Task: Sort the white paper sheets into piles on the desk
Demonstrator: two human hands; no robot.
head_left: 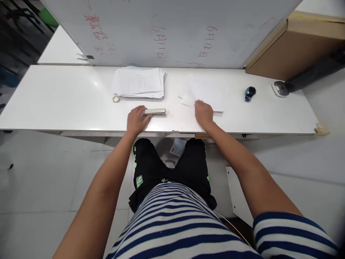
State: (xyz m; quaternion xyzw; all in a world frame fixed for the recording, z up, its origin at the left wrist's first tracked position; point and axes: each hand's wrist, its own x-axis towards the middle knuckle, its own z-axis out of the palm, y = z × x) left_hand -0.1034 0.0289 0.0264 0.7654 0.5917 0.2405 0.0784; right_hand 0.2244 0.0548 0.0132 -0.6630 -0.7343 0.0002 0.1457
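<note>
A pale stapler point(156, 112) lies near the desk's front edge, pointing right. My left hand point(136, 120) is closed around its left end, thumb on the near side and fingers on the far side. To the right, white paper point(207, 92) rests on the desk, hard to tell from the white surface. My right hand point(204, 114) has its fingers curled onto the paper's near left edge, gripping it. Behind the stapler sits a thick stack of printed sheets point(137, 82), with a small whitish ring-shaped object point(116, 99) at its near left corner.
The white desk point(67, 97) runs across the view. A whiteboard point(183, 32) with red writing stands along its back edge. On the right are a dark watch point(250, 93), a black-and-white device point(280, 88) and a cardboard box point(293, 46). A chair's green part point(48, 17) shows far left.
</note>
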